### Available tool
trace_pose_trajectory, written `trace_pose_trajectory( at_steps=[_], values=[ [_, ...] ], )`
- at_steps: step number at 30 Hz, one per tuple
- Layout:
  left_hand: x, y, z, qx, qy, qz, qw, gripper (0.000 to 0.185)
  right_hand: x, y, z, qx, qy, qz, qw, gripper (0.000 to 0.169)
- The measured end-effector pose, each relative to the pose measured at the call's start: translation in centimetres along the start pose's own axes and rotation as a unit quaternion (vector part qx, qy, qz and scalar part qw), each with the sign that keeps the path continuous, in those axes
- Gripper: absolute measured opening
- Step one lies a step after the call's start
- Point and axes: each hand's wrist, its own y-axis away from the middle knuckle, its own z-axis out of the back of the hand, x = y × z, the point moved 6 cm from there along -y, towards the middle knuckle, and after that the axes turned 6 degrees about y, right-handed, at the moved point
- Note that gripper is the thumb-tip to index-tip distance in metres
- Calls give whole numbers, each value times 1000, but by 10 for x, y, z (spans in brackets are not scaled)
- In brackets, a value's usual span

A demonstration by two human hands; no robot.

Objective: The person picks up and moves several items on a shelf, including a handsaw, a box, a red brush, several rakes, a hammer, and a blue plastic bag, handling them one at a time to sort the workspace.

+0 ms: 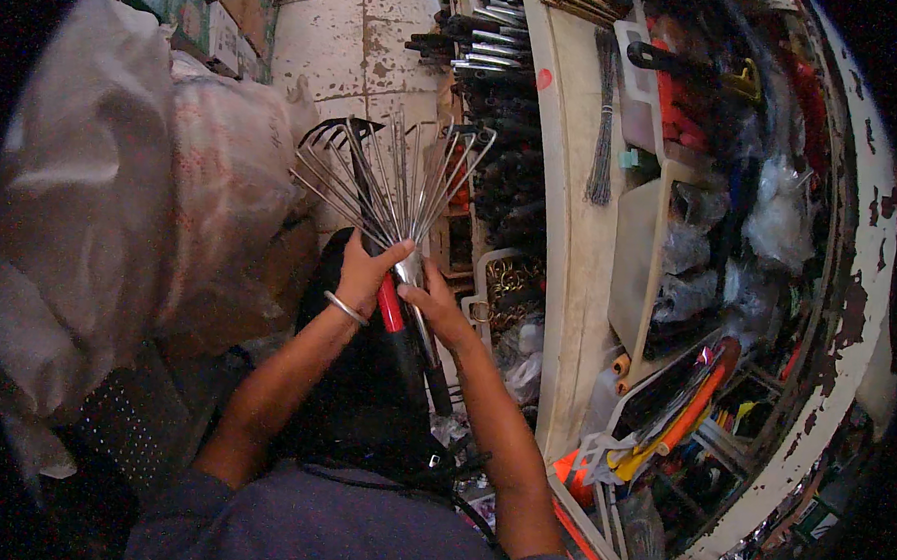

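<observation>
A bundle of hand garden tools is gripped in both hands in front of my body. Wire-tined metal hand rakes (400,180) fan out away from me. Beside them on the left is a hand cultivator with dark curved tines (335,134). My left hand (365,272), a bangle (346,308) on its wrist, wraps the left side of the bundle, its thumb across the tine bases. My right hand (441,306) holds the shiny metal neck (410,267) from the right. A red handle section (389,304) and a black grip (438,391) extend below the hands. Overlapping tines hide how many tools there are.
Plastic-covered sacks (226,210) line the left, with stacked cartons (227,30) behind. Worn floor tiles (320,49) lie ahead. To the right, a pale shelf ledge (568,285) carries a wire bundle (602,121) beside crowded bins. Metal tubes (496,46) and a bin of brass-coloured rings (508,283) sit below it.
</observation>
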Motion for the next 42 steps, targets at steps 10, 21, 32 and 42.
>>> trace_pose_trajectory(
  at_steps=[10,21,32,42],
  values=[
    [33,10,12,43,-107,28,993,46,-36,5,2,-103,69,7,992,56],
    [25,9,6,46,-78,31,995,38,-48,13,38,-142,120,28,982,40],
    [-7,-30,35,-38,35,-54,997,35,-1,-19,51,-73,1,-23,997,64],
    [-101,8,-16,54,4,-167,984,38,17,-21,56,-220,193,102,951,35]
  ],
)
